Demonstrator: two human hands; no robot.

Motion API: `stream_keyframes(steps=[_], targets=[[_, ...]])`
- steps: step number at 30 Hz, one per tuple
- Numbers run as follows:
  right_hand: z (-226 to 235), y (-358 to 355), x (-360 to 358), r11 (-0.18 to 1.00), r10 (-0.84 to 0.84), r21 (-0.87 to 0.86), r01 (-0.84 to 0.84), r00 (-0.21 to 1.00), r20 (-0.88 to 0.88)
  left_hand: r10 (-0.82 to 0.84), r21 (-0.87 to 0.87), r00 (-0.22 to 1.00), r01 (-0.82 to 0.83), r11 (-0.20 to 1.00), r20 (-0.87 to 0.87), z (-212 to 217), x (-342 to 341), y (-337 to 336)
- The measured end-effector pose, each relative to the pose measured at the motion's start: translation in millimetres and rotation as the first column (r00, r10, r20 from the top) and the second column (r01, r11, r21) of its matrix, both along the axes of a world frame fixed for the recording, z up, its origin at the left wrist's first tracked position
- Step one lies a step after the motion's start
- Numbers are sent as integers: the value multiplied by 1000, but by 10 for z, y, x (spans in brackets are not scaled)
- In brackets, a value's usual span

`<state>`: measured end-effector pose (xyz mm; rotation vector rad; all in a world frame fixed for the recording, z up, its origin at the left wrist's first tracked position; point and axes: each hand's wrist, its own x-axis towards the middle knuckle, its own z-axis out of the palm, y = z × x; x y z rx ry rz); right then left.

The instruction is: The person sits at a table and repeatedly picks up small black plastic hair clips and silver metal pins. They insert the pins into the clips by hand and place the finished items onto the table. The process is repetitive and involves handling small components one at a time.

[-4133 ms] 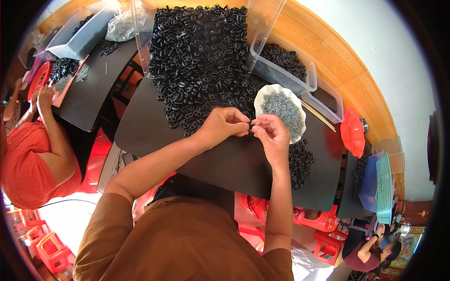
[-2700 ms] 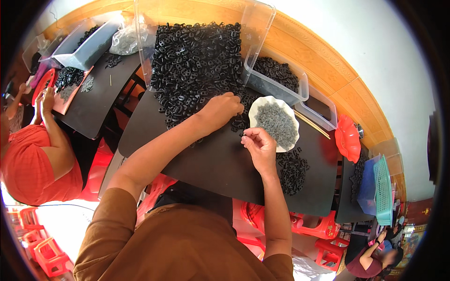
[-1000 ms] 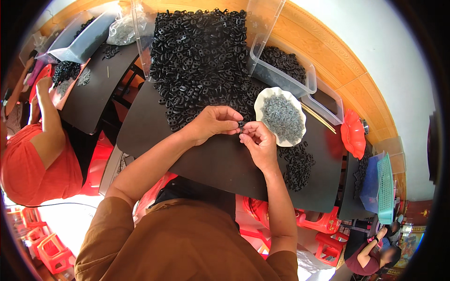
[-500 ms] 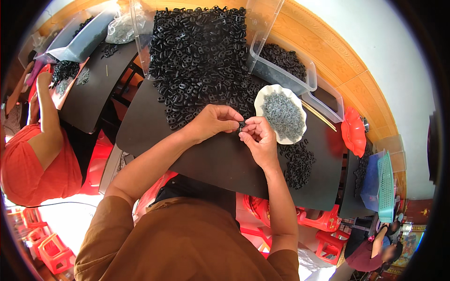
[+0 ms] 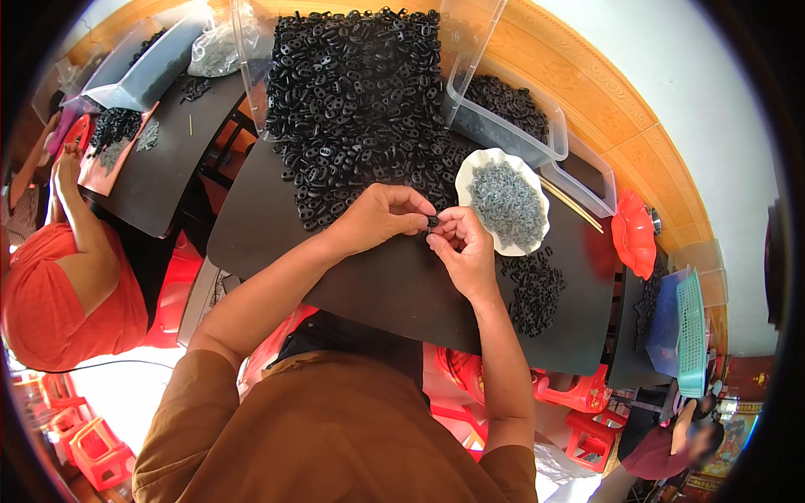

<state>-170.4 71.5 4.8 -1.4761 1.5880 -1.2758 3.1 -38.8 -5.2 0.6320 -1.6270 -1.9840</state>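
My left hand [image 5: 381, 216] and my right hand [image 5: 459, 247] meet over the black table [image 5: 394, 285], both pinching one small black plastic piece [image 5: 433, 221] between fingertips. Just beyond them lies a large heap of black plastic pieces [image 5: 360, 92]. A white scalloped dish [image 5: 501, 201] filled with small grey metal parts sits right of my hands. A smaller pile of black pieces [image 5: 532, 285] lies beside my right wrist.
A clear plastic bin [image 5: 511, 117] with black pieces stands behind the dish, thin sticks [image 5: 570, 205] next to it. A red dish [image 5: 633, 235] and a blue and green basket [image 5: 679, 331] are at the right. A person in orange [image 5: 67, 277] works at the left table.
My left hand reached into the big heap, then came back to meet my right hand. Both hands now stay together on the small piece, barely moving over the last second.
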Motion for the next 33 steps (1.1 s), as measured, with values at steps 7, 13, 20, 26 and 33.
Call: stream_keyframes(steps=[7, 13, 20, 26, 33], targets=[[24, 5, 24, 1000, -10, 6, 10, 1000, -10, 2, -46, 1000, -2, 999, 8, -12, 2, 6], [4, 4, 25, 1000, -14, -18, 13, 999, -31, 2, -100, 999, 2, 995, 39, 58, 7, 25], [13, 10, 19, 1000, -7, -15, 7, 1000, -17, 10, -25, 1000, -9, 1000, 19, 16, -2, 27], [8, 9, 19, 1000, -9, -5, 9, 1000, -8, 19, 11, 1000, -19, 1000, 2, 0, -5, 17], [17, 12, 35, 1000, -12, -16, 12, 1000, -16, 23, -11, 1000, -23, 1000, 19, -33, -7, 14]])
